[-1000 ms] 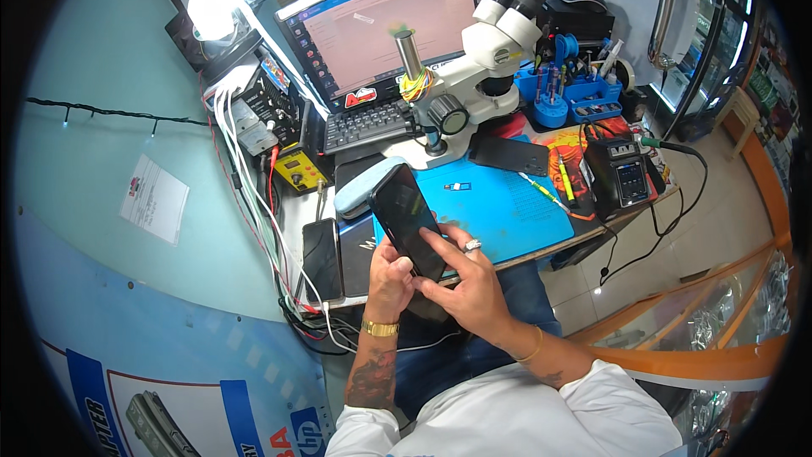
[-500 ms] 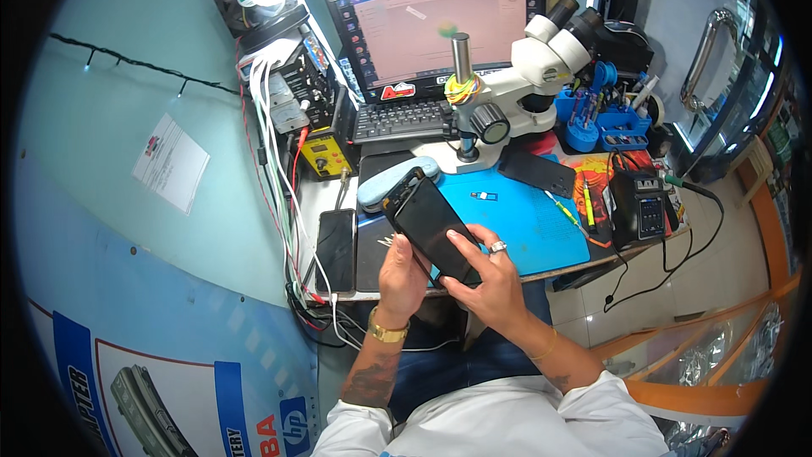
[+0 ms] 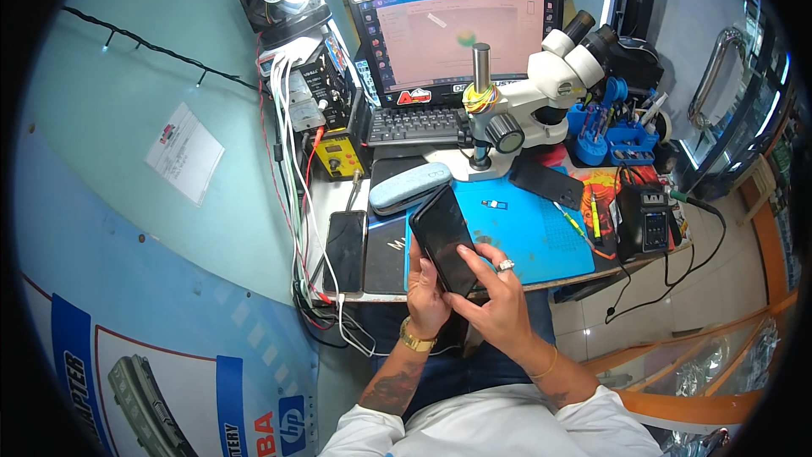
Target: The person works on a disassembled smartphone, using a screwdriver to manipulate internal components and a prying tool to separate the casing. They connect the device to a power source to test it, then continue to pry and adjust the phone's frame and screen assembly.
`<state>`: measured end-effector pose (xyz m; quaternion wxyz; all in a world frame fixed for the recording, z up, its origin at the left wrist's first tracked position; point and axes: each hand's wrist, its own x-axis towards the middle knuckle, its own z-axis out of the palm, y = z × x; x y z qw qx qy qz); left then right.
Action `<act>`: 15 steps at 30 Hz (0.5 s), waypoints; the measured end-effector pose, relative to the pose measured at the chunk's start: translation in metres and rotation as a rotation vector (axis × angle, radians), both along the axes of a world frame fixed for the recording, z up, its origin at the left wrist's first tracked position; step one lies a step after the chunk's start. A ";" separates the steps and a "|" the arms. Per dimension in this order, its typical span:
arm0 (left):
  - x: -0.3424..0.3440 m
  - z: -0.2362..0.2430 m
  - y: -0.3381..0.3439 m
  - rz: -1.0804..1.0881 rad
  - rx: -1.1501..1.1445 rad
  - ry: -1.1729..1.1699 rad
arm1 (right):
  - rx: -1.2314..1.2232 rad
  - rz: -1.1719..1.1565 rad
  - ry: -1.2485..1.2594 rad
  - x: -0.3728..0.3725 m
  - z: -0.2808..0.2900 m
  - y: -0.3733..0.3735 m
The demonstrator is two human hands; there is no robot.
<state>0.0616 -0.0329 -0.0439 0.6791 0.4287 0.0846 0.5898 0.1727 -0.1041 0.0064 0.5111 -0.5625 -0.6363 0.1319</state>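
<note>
Above the front edge of the desk I hold a black smartphone (image 3: 441, 224) with both hands, its top tilted to the left and its dark face up. My left hand (image 3: 428, 298) grips the lower left side, the thumb along the edge. My right hand (image 3: 499, 298) has its fingers closed at the lower right, the thumb near the bottom corner and a fingertip pressing on the dark face. Beyond the phone, a small card-tray-like piece (image 3: 495, 204) lies on the blue work mat (image 3: 541, 241). The phone's underside is hidden.
A grey-blue case (image 3: 412, 188) and a stereo microscope (image 3: 541, 93) stand behind the mat. Another phone (image 3: 345, 250) lies at left near white cables; a dark phone (image 3: 545, 184) lies at right. Screwdrivers (image 3: 595, 216) and a black soldering station (image 3: 644, 220) sit further right.
The phone's top end showed small exposed parts before; now its face looks flush with the body. My left hand has shifted lower along the side. The whole view has moved slightly.
</note>
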 end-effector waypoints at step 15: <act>-0.028 0.011 0.026 0.021 0.271 -0.041 | 0.146 -0.089 -0.221 0.031 -0.003 0.005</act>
